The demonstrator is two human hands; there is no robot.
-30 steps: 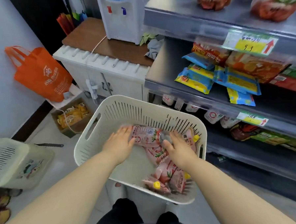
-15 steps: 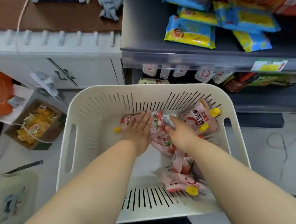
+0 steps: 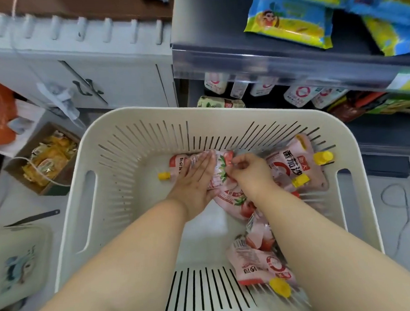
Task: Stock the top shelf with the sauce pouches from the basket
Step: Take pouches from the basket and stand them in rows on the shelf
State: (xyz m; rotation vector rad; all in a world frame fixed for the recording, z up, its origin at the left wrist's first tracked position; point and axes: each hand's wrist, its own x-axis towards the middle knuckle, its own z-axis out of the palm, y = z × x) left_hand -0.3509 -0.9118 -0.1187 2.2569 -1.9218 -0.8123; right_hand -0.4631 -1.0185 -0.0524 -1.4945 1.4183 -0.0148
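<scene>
moved: right hand [image 3: 250,174] has been curled, fingers now pinching the pouch [image 3: 220,176] edge.
left hand [image 3: 196,182]: fingers laid straight on that pouch.
basket [image 3: 149,115]: other pouches [image 3: 294,165] kept inside.

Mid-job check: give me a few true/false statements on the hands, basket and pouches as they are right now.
1. The left hand and right hand are both inside the basket. True.
2. The left hand lies flat on a pouch. True.
3. The right hand is open and holds nothing. False: its fingers pinch that pouch.
4. The pouch caps are red. False: the caps are yellow.
5. Only one pouch lies in the basket. False: several pouches lie there.
</scene>
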